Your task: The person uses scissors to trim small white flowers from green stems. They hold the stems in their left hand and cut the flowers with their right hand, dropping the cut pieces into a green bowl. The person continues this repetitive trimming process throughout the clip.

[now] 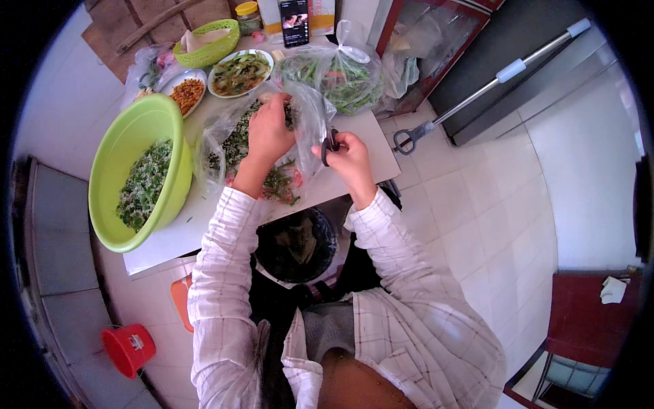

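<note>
My left hand [271, 128] reaches into an open clear plastic bag [212, 140] of small green and white buds or florets; whether its fingers hold any is hidden. To its right, my right hand [350, 158] grips black-handled scissors [331, 147] at the bag's edge, their blades mostly hidden. Leafy green sprigs [281, 184] lie below the bag near the table's front edge. A large green plastic basin [173, 204] at the left holds chopped greens with white bits [148, 184].
Behind the bag stand a plate of cooked greens [240, 74], a plate of orange-brown bits [188, 94], a green basket [217, 48], a tied bag of green vegetables [342, 82] and a phone [295, 23]. A black bucket [296, 245] sits below the table edge [179, 250].
</note>
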Demonstrator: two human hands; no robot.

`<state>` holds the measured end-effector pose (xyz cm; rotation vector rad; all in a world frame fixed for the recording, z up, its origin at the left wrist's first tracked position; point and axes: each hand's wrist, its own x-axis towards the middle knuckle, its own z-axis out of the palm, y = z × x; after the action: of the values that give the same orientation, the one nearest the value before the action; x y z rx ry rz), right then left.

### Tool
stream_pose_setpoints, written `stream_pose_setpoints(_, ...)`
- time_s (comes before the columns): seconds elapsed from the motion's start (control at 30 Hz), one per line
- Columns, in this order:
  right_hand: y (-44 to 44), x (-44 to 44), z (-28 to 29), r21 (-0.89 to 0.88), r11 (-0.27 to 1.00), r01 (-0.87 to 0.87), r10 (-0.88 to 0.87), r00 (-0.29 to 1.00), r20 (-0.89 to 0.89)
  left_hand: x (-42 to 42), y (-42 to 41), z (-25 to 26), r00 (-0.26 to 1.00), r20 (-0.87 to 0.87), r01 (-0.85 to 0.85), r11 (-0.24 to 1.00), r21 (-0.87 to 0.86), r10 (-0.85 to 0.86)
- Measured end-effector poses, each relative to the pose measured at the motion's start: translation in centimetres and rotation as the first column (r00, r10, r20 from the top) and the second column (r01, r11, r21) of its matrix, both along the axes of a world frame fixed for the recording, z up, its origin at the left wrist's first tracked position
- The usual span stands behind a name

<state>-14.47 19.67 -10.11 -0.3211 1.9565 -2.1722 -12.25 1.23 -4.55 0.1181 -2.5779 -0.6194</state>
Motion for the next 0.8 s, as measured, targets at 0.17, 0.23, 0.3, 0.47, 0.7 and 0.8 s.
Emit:
stream_pose_setpoints(0.17, -3.3, 0.8, 1.6, -0.097, 0.993, 0.071, -0.074, 0.997, -0.026, 3.3, -2.1, 0.3, 0.995, -0.095, 0.028, 0.98, 0.196, -0.01)
stream_pose_setpoints(0.23, -3.9, 0.5, 3.1, -0.143, 0.989, 0.04, -0.049, 0.997, -0.062, 5.1, -2.6, 0.4, 0.987, -0.159, 0.027, 0.98, 0.196, 0.004)
stream_pose_setpoints(0.3, -4.4, -0.4, 5.0, -0.242, 0.97, -0.017, 0.004, 0.999, -0.052, 7.1, -2.9, 0.9, 0.972, -0.235, 0.024, 0.987, 0.156, 0.014)
stream_pose_setpoints(0.47, -8.4, -1.6, 9.2, -0.332, 0.919, -0.215, 0.212, 0.976, -0.045, 12.2, -1.6, -0.6, 0.971, -0.241, 0.109, 0.886, 0.451, 0.004)
stream_pose_setpoints(0.7, -12.6, 0.0, 10.7, -0.123, 0.913, -0.389, 0.374, 0.918, -0.129, 13.5, -3.1, -2.3, 0.966, -0.214, 0.083, 0.608, 0.789, 0.147)
stream_pose_setpoints(0.8, -7.8, -1.2, 8.3, 0.021, 0.957, -0.29, 0.288, 0.936, -0.203, 14.8, -4.6, -3.0, 0.975, -0.193, 0.052, 0.738, 0.673, 0.107)
